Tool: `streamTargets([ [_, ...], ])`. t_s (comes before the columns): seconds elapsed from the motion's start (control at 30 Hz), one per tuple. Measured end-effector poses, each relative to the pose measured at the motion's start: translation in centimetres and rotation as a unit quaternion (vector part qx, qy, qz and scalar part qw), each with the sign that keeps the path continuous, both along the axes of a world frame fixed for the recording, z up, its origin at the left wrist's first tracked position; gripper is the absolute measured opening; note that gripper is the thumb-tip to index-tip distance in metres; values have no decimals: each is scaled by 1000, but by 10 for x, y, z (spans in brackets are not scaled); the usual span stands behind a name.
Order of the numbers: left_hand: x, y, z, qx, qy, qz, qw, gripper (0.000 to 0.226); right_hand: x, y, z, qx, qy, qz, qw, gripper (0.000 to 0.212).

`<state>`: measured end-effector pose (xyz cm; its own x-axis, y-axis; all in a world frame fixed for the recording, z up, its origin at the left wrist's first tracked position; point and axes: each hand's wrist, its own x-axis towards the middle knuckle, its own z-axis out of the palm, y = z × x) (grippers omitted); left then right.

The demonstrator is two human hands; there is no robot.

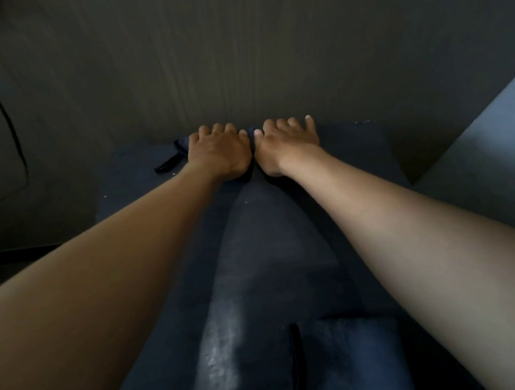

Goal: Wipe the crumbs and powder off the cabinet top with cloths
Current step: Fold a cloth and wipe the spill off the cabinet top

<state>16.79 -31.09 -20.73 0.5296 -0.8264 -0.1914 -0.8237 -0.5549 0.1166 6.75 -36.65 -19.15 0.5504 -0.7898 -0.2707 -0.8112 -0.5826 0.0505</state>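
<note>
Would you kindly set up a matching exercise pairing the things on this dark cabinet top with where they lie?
Things:
1. left hand
2. right hand
3. white powder streak
4. dark cloth strap

Places:
A. near edge, between the forearms
B. far end by the wall, on the right
C. just left of the left hand
D. far end, beside the other hand, on the left

Pairs: 1-D, 2-B, 3-A, 4-C

The cabinet top is a dark blue-grey surface running away from the camera to a dark wall, with a pale streak of powder smeared lengthwise near its close end and a few white crumbs scattered along its left side. A dark cloth lies at the far edge against the wall, mostly covered, one folded corner sticking out to the left. Whether a second cloth lies further right is too dark to tell.
</note>
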Motion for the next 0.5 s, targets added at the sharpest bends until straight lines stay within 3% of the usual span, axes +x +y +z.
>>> streamTargets([
  [0.5,-109,-82,1,-14,9,-52,999,57,-111,-71,9,-26,15,-32,999,49],
])
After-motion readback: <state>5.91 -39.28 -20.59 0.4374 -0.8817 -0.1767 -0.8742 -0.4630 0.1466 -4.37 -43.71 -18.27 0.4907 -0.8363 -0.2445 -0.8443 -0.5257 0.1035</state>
